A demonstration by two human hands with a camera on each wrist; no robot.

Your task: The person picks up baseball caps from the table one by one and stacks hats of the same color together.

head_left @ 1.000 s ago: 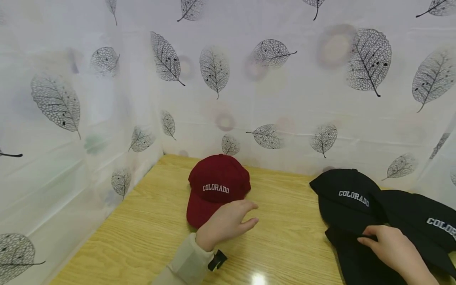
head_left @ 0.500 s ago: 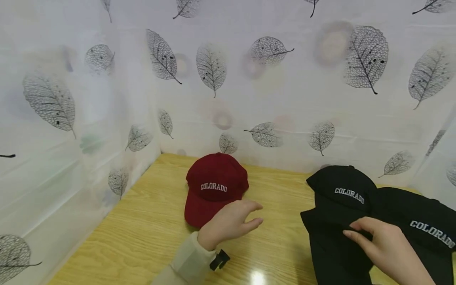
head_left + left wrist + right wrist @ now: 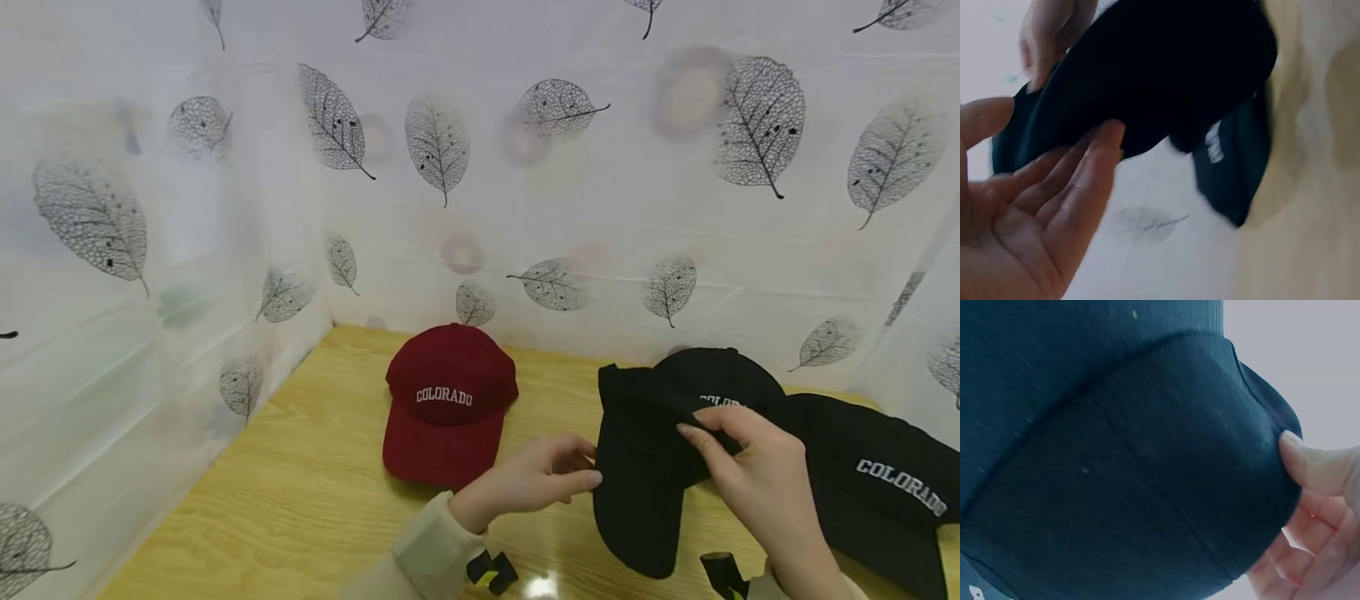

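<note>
A black baseball cap (image 3: 637, 467) hangs tilted over the table, its brim pointing down and toward me. My right hand (image 3: 757, 475) pinches its edge between thumb and fingers; the right wrist view shows the thumb (image 3: 1313, 465) on the near side and the other fingers behind. At the cap's left side is my left hand (image 3: 528, 479). In the left wrist view its fingers (image 3: 1079, 194) are nearly straight against the cap, the thumb spread apart. A dark red cap (image 3: 450, 392) lettered COLORADO sits just beyond my left hand.
Behind the held cap lies another black COLORADO cap (image 3: 738, 379), partly covered. One more black cap (image 3: 870, 475) lies to its right. The wood-grain table (image 3: 255, 500) meets a white leaf-print curtain (image 3: 495, 200) at the back and left.
My right hand has lifted the black cap off the group at the right and carried it left and away from me. My left hand has moved right to the cap's side.
</note>
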